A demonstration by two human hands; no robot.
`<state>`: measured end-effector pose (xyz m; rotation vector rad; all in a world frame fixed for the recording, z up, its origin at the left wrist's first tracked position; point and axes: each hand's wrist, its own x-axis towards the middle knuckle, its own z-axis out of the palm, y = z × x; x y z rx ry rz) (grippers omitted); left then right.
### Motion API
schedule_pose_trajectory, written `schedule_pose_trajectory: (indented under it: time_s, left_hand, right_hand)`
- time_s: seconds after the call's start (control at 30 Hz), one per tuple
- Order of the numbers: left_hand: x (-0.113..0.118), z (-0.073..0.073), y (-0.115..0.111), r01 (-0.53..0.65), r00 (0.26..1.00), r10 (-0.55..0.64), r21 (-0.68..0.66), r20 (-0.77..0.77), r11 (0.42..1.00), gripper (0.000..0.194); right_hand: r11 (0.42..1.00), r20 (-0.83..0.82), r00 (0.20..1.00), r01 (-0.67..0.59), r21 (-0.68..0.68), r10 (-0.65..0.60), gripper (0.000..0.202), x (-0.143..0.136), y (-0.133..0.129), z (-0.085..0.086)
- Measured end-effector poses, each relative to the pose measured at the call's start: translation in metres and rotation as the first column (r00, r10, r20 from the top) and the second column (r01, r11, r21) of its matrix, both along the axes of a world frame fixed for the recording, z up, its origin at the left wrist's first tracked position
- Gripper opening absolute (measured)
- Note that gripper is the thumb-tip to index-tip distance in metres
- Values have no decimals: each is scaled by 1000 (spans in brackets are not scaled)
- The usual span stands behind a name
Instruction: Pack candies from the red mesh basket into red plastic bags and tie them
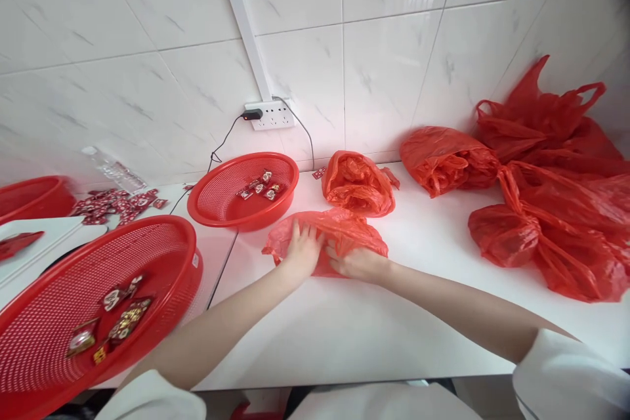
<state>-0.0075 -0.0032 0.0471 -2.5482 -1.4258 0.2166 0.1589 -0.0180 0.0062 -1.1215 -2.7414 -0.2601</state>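
Observation:
A thin red plastic bag (344, 226) lies crumpled on the white table in the middle. My left hand (302, 249) rests on its left part, fingers pointing up and slightly apart over the film. My right hand (357, 262) is at the bag's lower right, its fingers curled into the film close to my left hand. Just behind, a rolled red bag bundle (355, 184) sits near the wall. To its left stands a round red basket (216, 200) with several small wrapped packets (259, 188) inside.
A large red basket (182, 243) with packets fills the left front. Farther back are scattered red packets (113, 205), a clear bottle (118, 170) and a power strip (275, 115) with cables. Red bags (447, 159) and tied, filled red bags (581, 230) cover the right.

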Motion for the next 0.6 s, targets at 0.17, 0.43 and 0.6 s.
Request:
schedule_pose_trajectory:
  time_s: [0.17,0.43,0.6]
  left_hand:
    - [-33,-13,17,122,988,-114,-79,106,989,29]
    - [-55,14,28,319,926,-245,-251,287,914,29]
    - [-59,6,23,240,961,-177,-325,210,915,27]
  right_hand:
    - [958,136,960,260,-119,-243,39,21,15,10]
    - [934,173,974,194,-298,-147,46,67,42,42]
    - [901,-34,995,-103,-421,97,86,71,41,23]
